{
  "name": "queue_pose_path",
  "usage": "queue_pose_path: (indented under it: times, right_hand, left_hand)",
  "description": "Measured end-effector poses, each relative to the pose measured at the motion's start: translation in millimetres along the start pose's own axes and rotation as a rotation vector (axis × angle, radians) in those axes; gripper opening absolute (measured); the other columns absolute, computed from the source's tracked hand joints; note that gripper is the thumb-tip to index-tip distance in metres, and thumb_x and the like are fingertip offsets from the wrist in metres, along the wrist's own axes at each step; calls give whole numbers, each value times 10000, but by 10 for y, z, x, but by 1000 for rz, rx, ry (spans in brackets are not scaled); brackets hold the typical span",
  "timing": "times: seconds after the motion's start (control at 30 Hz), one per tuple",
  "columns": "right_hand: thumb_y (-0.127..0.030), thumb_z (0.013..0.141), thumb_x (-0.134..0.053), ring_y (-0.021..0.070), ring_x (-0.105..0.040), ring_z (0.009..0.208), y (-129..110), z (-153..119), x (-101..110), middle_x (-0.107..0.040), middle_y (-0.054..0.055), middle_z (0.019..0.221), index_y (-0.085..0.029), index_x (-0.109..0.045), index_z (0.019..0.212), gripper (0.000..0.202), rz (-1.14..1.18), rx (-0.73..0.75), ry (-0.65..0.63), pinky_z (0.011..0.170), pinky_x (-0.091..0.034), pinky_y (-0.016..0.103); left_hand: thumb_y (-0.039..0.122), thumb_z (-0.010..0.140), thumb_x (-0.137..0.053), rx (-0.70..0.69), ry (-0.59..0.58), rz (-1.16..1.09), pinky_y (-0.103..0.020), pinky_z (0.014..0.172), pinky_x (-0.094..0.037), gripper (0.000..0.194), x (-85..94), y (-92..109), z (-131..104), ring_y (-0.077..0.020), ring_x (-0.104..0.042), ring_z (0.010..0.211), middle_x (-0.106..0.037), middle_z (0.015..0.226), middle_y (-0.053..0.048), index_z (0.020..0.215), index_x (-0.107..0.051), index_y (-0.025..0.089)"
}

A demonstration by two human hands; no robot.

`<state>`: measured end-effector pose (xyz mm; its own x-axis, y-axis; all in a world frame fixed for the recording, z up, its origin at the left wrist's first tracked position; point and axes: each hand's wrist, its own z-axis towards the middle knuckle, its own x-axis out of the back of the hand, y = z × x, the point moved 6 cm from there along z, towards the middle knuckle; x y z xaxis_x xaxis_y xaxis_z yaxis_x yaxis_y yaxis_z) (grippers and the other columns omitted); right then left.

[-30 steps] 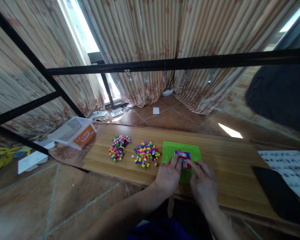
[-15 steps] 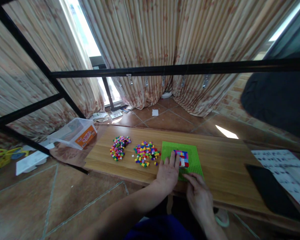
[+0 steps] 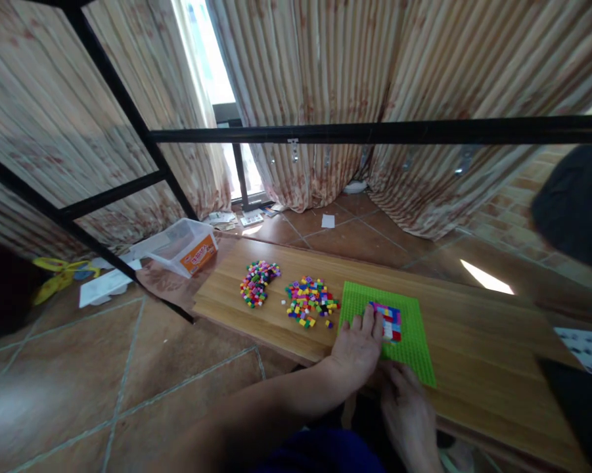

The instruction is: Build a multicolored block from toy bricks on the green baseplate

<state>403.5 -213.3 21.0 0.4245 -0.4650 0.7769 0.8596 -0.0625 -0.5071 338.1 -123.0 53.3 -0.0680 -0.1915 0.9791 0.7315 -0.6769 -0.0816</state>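
A green studded baseplate lies on the wooden board. On it is a flat patch of blue, red, white and purple bricks. My left hand rests palm down over the plate's left part, its fingers extended and the fingertips on the left edge of the patch. At the plate's near edge is my right hand, fingers bent and close together; whether a small piece is between them is hidden. Two piles of small colourful bricks, a middle one and a left one, sit left of the plate.
A clear plastic box with an orange label stands beyond the board's left end. A black bar crosses above the far side. At the right are a dark mat and a printed sheet.
The camera view has turned left, shifting the scene rightward. My right hand's fingers have drawn a little closer together at the plate's near edge. My left hand stays on the plate.
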Motion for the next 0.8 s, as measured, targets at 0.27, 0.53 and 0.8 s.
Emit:
queue_pose_path:
  times: [0.27,0.53,0.8]
  right_hand:
    - [-244,882,-415,208,-670,805,-94,-26,-88,-687,76,962,-206,-670,929,262,60,57,-42,699,-546,351]
    - [-244,928,-424,201,-648,894,-471,148,-334,-686,81,983,-195,-669,989,257,163,122,-135,789,-518,348]
    - [-192,922,-426,197,-595,923,-1024,875,-727,-649,78,1010,-187,-693,1037,291,58,253,-196,808,-488,332]
  left_hand:
    - [180,941,-350,53,77,-111,-383,961,-480,550,93,-207,-138,-254,-464,1273,-300,1536,-156,1479,-254,123]
    - [172,872,-456,364,45,-325,-458,1075,-388,576,-55,-1177,-816,-289,-412,1329,-384,1474,-197,1429,-332,96]
    - [130,865,-471,355,181,-437,-457,1037,-445,430,-252,-1636,-916,-265,-466,1262,-478,1374,-178,1294,-484,108]
